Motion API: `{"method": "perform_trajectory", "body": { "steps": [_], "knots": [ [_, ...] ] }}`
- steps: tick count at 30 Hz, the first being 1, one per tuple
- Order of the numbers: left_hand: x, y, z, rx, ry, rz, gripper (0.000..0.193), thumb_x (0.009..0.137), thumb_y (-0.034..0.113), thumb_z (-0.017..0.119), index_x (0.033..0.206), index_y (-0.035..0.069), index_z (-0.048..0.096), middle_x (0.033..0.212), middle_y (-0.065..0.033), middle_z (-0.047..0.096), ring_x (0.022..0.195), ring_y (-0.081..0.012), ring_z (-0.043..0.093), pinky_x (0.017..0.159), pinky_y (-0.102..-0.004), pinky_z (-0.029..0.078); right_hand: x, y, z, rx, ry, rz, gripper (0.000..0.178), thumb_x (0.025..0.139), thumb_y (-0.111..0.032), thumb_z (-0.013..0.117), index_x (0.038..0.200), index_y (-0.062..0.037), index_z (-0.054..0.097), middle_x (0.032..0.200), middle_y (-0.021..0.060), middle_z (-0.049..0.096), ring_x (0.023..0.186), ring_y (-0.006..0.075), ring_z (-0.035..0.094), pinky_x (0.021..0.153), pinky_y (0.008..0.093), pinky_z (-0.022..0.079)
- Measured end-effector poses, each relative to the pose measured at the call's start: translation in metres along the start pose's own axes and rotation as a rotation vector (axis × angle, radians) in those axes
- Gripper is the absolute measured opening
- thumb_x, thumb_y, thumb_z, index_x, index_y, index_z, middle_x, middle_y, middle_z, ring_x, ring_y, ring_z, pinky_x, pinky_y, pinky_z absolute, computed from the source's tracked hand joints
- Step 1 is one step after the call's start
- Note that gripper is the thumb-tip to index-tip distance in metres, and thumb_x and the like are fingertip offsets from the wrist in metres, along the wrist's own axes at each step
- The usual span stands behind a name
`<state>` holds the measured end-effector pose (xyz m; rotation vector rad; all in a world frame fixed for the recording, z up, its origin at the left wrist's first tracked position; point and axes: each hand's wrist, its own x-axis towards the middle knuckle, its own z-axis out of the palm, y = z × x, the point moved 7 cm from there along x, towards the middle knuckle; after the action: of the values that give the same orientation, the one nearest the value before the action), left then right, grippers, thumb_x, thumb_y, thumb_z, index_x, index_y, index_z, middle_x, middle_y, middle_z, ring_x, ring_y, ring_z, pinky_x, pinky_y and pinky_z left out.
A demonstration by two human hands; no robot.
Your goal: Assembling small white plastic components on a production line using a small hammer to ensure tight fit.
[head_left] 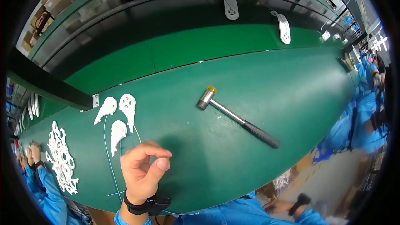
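Note:
My left hand (143, 171) hovers over the near left of the green table (250, 175). Its fingers are loosely curved, the thumb and index fingertip stand apart, and nothing shows between them. Just beyond it lie three white plastic housings, the nearest housing (118, 135) with a thin cable (109, 158) running toward me. Some cable passes behind the hand, partly hidden. My right hand (277, 206) is low at the lower right, beyond the table's near edge; its fingers are blurred. A mallet (227, 110) with a yellow face and dark handle rests mid-table, touched by neither hand.
Many flat white parts (61, 158) lie heaped at the left, near another person's hands (35, 154). A dark post (50, 83) rises at the far left. Two white oblong parts (230, 6) (284, 28) hang along the back. People in blue sit at right.

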<state>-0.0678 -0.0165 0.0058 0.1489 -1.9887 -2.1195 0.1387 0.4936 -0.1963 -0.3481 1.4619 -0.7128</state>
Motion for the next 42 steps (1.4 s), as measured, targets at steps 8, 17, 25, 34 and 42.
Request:
{"method": "perform_trajectory", "body": {
  "steps": [8, 17, 25, 34, 42],
  "knots": [
    [0.005, 0.074, -0.032, 0.081, 0.138, 0.31, 0.07, 0.086, 0.059, 0.06, 0.118, -0.003, 0.052, 0.102, -0.0177, 0.057, 0.091, -0.0273, 0.06, 0.073, -0.0366, 0.051, -0.044, -0.335, -0.148, -0.26, -0.108, -0.647, 0.042, 0.086, -0.015, 0.074, 0.124, -0.0008, 0.062, 0.112, 0.0138, 0.069, 0.093, 0.0199, 0.07, 0.078, 0.0306, 0.057],
    [-0.291, 0.045, -0.212, -0.232, 0.002, 0.719, 0.075, 0.092, 0.062, 0.044, 0.135, 0.0, 0.043, 0.123, -0.0226, 0.05, 0.117, -0.0395, 0.052, 0.078, -0.0372, 0.051, -0.119, -0.416, -0.202, -0.247, 0.346, -1.312, 0.041, 0.09, -0.018, 0.068, 0.125, -0.0001, 0.059, 0.108, 0.0135, 0.064, 0.09, 0.0198, 0.065, 0.071, 0.0291, 0.055],
    [-0.235, 0.07, -0.113, -0.182, 0.188, 0.954, 0.074, 0.092, 0.06, 0.044, 0.135, 0.001, 0.043, 0.124, -0.023, 0.05, 0.118, -0.0404, 0.052, 0.079, -0.0376, 0.052, -0.119, -0.388, -0.195, -0.227, 0.168, -1.606, 0.037, 0.093, -0.02, 0.061, 0.124, 0.0007, 0.057, 0.099, 0.0095, 0.057, 0.083, 0.0164, 0.058, 0.067, 0.0272, 0.049],
    [0.007, 0.16, -0.001, -0.358, 0.202, 0.698, 0.072, 0.092, 0.059, 0.044, 0.136, 0.001, 0.042, 0.125, -0.0234, 0.049, 0.119, -0.0413, 0.051, 0.081, -0.0381, 0.053, -0.176, -0.426, -0.265, 0.224, 0.333, -1.587, 0.034, 0.098, -0.021, 0.053, 0.123, 0.0017, 0.054, 0.09, 0.0051, 0.05, 0.074, 0.0126, 0.051, 0.062, 0.0252, 0.042],
    [0.0, 0.016, 0.176, -0.202, -0.464, 0.023, 0.049, 0.097, 0.047, 0.051, 0.123, 0.006, 0.053, 0.11, -0.015, 0.059, 0.093, -0.0258, 0.061, 0.075, -0.0357, 0.053, -0.153, -0.51, -0.362, 0.677, 0.614, -1.647, 0.043, 0.1, -0.041, 0.045, 0.108, -0.0016, 0.06, 0.071, -0.0009, 0.05, 0.06, 0.0097, 0.042, 0.058, 0.0262, 0.035]
  ]
}}
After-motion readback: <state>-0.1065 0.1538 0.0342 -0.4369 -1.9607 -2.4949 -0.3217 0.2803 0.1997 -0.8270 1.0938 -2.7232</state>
